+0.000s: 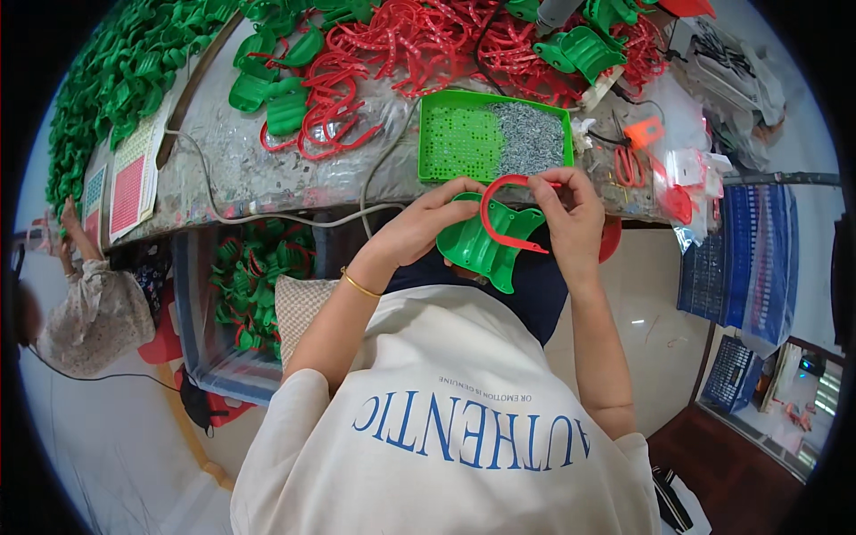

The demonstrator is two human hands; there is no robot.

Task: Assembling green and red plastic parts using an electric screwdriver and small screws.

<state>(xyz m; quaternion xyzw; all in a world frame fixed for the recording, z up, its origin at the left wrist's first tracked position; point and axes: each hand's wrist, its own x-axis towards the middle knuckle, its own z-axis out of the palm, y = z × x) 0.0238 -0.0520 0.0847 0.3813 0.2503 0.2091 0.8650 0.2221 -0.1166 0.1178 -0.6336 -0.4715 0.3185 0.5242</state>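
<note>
Left hand (417,227) grasping a green moulded piece (481,250), thumb and fingers closed on its left and upper edge; piece hangs just right of that hand, over the lap. Right hand (580,218) pinching a red curved strip (488,218) near its upper end, thumb against fingers; strip bows leftward from this hand, toward the left fingertips, its free lower end crossing in front of the green piece. Contact between strip and piece: cannot tell. Gold bracelet (361,283) on the left wrist. Just beyond both hands, a green tray (423,147), small silvery metal bits (532,138) heaped in its right half, dotted green floor showing in the left. Farther past the hands, a tangle of red strips (401,45); beyond and left of the left hand, loose green pieces (287,107), then a large green heap (116,71) well apart. Grey cable (209,192) snakes out left of the left hand. Beyond and right of the right hand, scissors (629,167) near an orange tool (644,133). Left of the left forearm, a bin (189,330) of joined green-and-red pieces (259,285); well left, a seated co-worker (98,312).
</note>
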